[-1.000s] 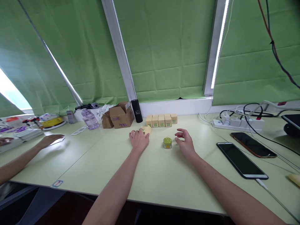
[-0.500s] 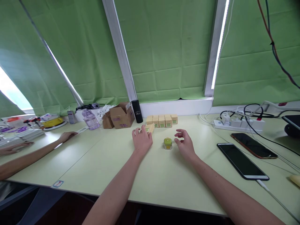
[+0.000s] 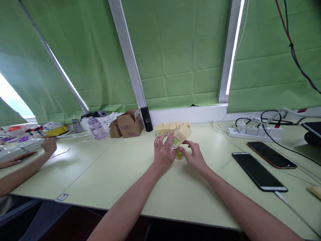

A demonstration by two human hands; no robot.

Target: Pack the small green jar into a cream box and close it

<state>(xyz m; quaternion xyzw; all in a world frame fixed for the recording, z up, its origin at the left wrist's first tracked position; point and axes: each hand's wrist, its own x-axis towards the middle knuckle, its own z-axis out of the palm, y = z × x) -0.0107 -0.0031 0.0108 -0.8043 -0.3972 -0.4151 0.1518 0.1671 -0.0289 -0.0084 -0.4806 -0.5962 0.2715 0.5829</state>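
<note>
A small tan cardboard box (image 3: 181, 135) with a window in its side is held tilted above the table by my left hand (image 3: 163, 151), whose fingers are closed on it. My right hand (image 3: 196, 158) pinches the box's lower right edge with thumb and fingers. Directly below the box a small glass jar with green on it (image 3: 179, 155) stands on the table, its top partly hidden by the box and my fingers. Behind them is a row of several similar boxes (image 3: 166, 128), partly covered by the held one.
At the back left stand an opened brown carton (image 3: 130, 126), a black cylinder (image 3: 146, 119) and a clear purplish bottle (image 3: 97, 128). On the right lie two phones (image 3: 258, 172) and a power strip (image 3: 255, 134) with cables. A co-worker's hand (image 3: 48, 144) is at far left.
My left hand has lifted the box off the table and brought it right, over the jar. My right hand has moved in and taken hold of it. The co-worker's hand has moved left.
</note>
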